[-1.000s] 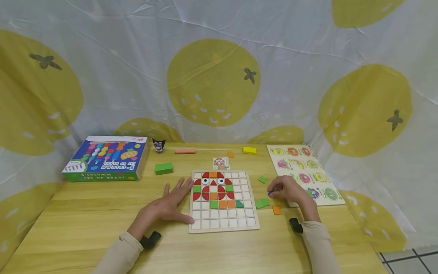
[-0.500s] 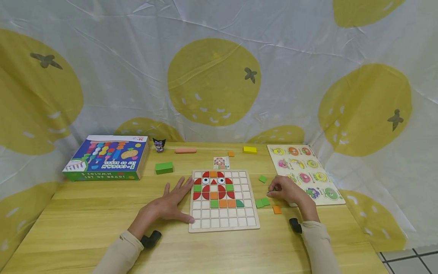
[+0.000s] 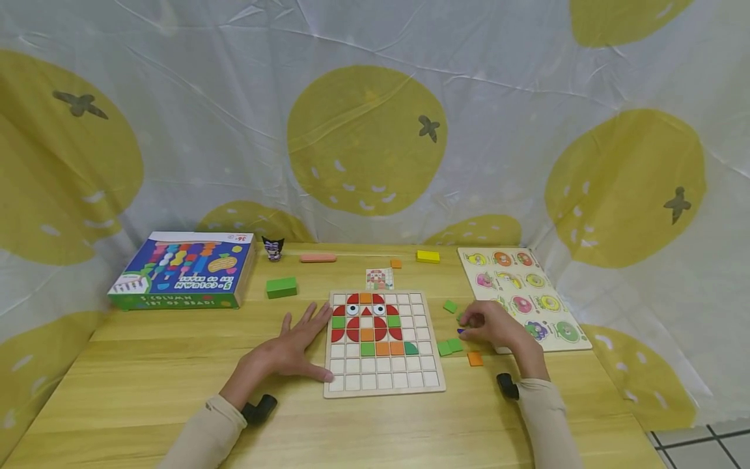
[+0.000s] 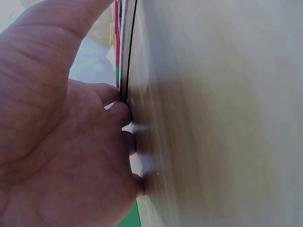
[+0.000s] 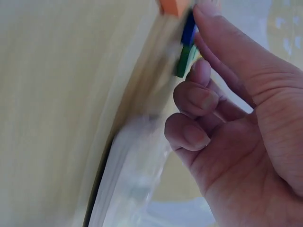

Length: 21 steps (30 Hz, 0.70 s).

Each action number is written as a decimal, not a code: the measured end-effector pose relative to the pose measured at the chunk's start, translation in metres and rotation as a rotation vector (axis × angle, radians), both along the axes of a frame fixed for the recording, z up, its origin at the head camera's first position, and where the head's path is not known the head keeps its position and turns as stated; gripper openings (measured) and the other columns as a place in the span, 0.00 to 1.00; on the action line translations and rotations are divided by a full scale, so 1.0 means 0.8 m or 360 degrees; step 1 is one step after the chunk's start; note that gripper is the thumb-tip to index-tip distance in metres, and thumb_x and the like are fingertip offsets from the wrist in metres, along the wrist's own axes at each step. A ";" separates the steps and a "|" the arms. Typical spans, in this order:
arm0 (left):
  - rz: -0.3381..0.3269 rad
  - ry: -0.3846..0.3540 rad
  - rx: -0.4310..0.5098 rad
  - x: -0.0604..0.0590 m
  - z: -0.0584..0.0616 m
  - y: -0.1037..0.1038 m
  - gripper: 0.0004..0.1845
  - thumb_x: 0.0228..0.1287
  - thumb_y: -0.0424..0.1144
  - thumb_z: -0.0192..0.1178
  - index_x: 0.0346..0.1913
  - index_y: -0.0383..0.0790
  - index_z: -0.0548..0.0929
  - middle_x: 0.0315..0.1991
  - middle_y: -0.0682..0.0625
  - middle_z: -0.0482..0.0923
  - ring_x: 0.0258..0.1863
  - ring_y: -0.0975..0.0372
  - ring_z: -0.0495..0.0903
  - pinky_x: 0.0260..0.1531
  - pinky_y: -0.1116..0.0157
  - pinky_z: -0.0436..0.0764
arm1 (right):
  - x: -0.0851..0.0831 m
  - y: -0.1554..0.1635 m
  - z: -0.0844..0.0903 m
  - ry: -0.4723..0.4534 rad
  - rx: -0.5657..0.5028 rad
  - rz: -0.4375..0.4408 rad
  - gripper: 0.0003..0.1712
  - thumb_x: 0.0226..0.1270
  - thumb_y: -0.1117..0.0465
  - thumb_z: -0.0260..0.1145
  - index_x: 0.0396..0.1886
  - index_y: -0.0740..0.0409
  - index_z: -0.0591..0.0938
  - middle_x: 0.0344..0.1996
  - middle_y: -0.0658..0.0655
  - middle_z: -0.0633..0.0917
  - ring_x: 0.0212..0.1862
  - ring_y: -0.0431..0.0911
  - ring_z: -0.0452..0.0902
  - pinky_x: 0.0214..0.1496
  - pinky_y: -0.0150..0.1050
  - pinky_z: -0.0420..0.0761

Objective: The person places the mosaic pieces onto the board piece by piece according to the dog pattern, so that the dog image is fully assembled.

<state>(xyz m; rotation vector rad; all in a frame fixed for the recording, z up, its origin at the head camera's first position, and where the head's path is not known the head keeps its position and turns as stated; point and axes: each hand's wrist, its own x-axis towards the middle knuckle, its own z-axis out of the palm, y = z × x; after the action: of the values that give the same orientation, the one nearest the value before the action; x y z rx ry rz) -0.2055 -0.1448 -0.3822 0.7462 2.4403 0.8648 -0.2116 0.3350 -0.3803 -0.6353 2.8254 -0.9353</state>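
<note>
A wooden grid board [image 3: 383,383] lies before me, with red, green and orange tiles and two eye tiles forming a figure on it. My left hand [image 3: 287,352] rests spread along the board's left edge, thumb on its lower left corner. In the left wrist view, the fingertips of the left hand [image 4: 71,142] touch the board's side. To the right of the board, my right hand [image 3: 498,329] pinches a small blue tile [image 5: 188,28] between thumb and forefinger. A green tile [image 5: 182,61] is against or just beside the blue one; contact is unclear.
Loose green tiles [image 3: 450,346] and an orange tile [image 3: 474,359] lie near the right hand. A fruit puzzle board [image 3: 510,266] is at right. Behind the grid are a pattern card [image 3: 379,279] and yellow block [image 3: 428,256]. A green block [image 3: 281,287] and bead-set box [image 3: 181,270] stand left.
The right hand stays nearly in place while its fingers shift the small tile; the blue shows again at the fingertips, with green showing beside them. The left hand and board have not moved.
</note>
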 end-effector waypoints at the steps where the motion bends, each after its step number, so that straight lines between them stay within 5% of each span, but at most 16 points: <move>1: -0.0001 -0.0003 0.0000 0.000 0.000 0.000 0.71 0.56 0.60 0.82 0.89 0.38 0.45 0.90 0.41 0.36 0.87 0.40 0.29 0.78 0.30 0.25 | 0.001 0.003 0.000 0.0000 -0.0010 -0.0018 0.09 0.59 0.66 0.84 0.33 0.58 0.90 0.28 0.46 0.83 0.30 0.37 0.73 0.33 0.32 0.77; 12: -0.0016 0.0003 0.0001 -0.003 -0.006 0.001 0.71 0.56 0.61 0.82 0.89 0.39 0.44 0.90 0.41 0.35 0.87 0.40 0.28 0.78 0.30 0.23 | -0.003 0.012 -0.012 -0.0070 -0.0238 0.0040 0.04 0.61 0.68 0.83 0.34 0.60 0.94 0.26 0.50 0.85 0.29 0.38 0.72 0.32 0.30 0.74; 21: -0.0012 0.0013 0.0009 -0.003 -0.005 -0.001 0.72 0.55 0.61 0.82 0.89 0.40 0.44 0.90 0.42 0.35 0.87 0.40 0.28 0.77 0.30 0.22 | 0.002 0.004 -0.009 -0.0168 -0.0219 0.0081 0.03 0.65 0.68 0.80 0.35 0.61 0.92 0.31 0.50 0.86 0.31 0.38 0.72 0.35 0.29 0.75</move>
<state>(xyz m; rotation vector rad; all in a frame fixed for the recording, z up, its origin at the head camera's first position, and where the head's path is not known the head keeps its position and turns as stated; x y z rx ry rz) -0.2078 -0.1453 -0.3863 0.7622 2.4414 0.8681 -0.2101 0.3383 -0.3875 -0.6491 2.6576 -1.1265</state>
